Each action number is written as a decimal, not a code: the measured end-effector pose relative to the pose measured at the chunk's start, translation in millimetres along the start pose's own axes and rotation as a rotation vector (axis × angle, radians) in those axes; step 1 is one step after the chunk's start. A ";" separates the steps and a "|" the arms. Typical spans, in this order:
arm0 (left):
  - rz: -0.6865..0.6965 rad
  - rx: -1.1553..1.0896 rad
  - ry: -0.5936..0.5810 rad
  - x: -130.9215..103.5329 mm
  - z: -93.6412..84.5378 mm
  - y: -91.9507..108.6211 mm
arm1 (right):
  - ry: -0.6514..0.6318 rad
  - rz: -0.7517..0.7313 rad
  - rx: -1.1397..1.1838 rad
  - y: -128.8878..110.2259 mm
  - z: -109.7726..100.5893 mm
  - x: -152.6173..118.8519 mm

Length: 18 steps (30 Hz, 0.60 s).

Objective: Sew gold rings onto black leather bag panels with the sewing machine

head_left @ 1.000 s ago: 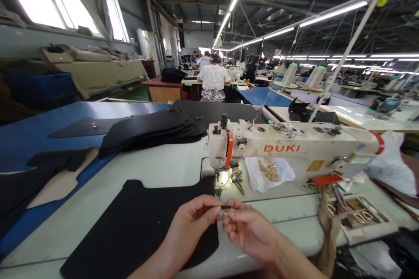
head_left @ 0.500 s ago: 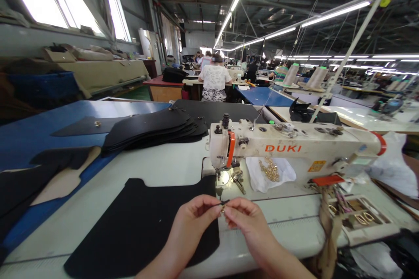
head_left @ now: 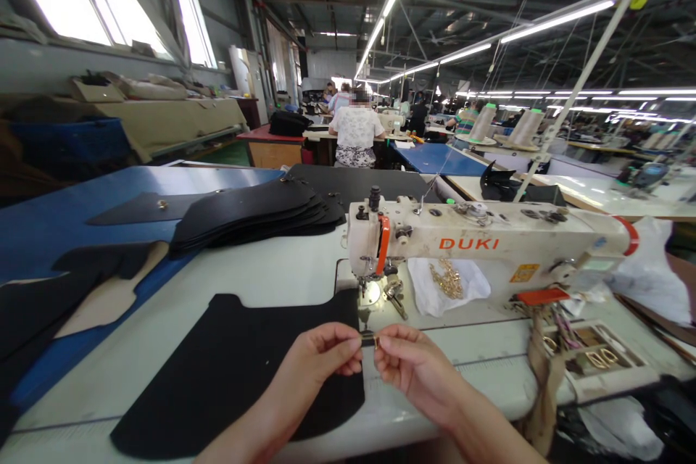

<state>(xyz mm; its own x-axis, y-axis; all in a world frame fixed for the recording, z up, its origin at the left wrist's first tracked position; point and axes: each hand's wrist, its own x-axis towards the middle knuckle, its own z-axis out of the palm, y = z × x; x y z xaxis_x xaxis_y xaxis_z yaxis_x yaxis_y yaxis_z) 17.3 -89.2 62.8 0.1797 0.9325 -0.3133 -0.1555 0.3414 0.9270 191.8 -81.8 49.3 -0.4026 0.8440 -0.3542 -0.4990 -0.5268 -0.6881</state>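
My left hand [head_left: 333, 349] pinches one end of a short narrow black strap [head_left: 368, 338] between thumb and fingertips. At its other end, my right hand [head_left: 407, 364] is closed on a small gold metal fitting [head_left: 377, 342], whose exact kind is mostly hidden by the fingers. Both hands hover close together in front of the needle area of a white sewing machine [head_left: 478, 232]. Below and left of them, a large black panel [head_left: 233, 370] lies flat on the machine table [head_left: 272, 268], its right edge reaching near the presser foot.
Gold fittings [head_left: 446, 279] lie on white plastic under the machine arm. A compartment tray [head_left: 625, 380] with gold rings and scissors stands at right. Stacked black panels [head_left: 244, 214] lie behind on the left, partly on a blue table [head_left: 109, 188]. A person [head_left: 356, 127] sits ahead.
My hands have moved slightly apart, and more of the strap shows between them. The right hand has turned a little, with the gold fitting now at its fingertips.
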 end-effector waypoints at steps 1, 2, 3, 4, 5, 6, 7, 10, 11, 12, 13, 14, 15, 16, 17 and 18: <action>-0.016 -0.033 -0.029 -0.3 0.1 -0.6 | -0.021 0.043 0.026 0.1 -0.3 -0.4; -0.030 -0.061 -0.059 -0.6 0.3 -1.4 | -0.039 0.078 0.049 1.0 -0.4 -0.5; -0.038 -0.081 -0.083 -0.8 0.7 -2.2 | -0.052 0.099 0.064 2.8 -0.3 -0.2; -0.042 -0.093 -0.096 -1.0 1.2 -3.1 | -0.057 0.103 0.066 5.4 0.0 0.6; -0.041 -0.096 -0.097 -1.0 1.7 -3.8 | -0.053 0.093 0.055 8.6 0.5 1.7; -0.036 -0.093 -0.086 -1.0 2.0 -4.3 | -0.037 0.069 0.032 12.1 1.2 3.0; -0.025 -0.085 -0.067 -0.9 2.0 -4.5 | -0.012 0.032 -0.005 15.5 1.9 4.4; 0.034 -0.017 0.009 -0.8 -0.3 -4.7 | 0.072 -0.113 -0.151 22.3 4.0 7.3; 0.060 0.015 0.037 -1.0 -1.5 -4.8 | 0.092 -0.153 -0.186 23.0 4.7 7.5; 0.083 0.047 0.064 -1.5 -2.7 -5.1 | 0.101 -0.180 -0.205 23.2 5.5 7.4; 0.100 0.076 0.087 -2.1 -3.7 -5.6 | 0.098 -0.188 -0.208 23.0 6.4 7.2; 0.113 0.099 0.104 -2.9 -4.5 -6.4 | 0.088 -0.183 -0.203 22.9 7.5 7.1; 0.121 0.119 0.112 -3.6 -5.1 -7.3 | 0.075 -0.174 -0.199 23.1 8.8 7.2; 0.127 0.135 0.113 -4.2 -5.6 -8.4 | 0.064 -0.167 -0.201 23.7 10.1 7.7; 0.133 0.149 0.108 -4.7 -6.3 -9.6 | 0.061 -0.167 -0.208 24.5 11.4 8.7; 0.141 0.159 0.096 -5.0 -7.4 -10.7 | 0.068 -0.173 -0.217 25.5 12.6 9.9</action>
<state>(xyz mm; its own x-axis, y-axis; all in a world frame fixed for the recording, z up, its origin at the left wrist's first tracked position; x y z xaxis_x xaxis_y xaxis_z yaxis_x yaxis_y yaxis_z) 10.9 -96.6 53.0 0.0725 0.9791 -0.1898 -0.0161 0.1914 0.9814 165.5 -88.2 36.3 -0.2696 0.9282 -0.2564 -0.3766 -0.3467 -0.8591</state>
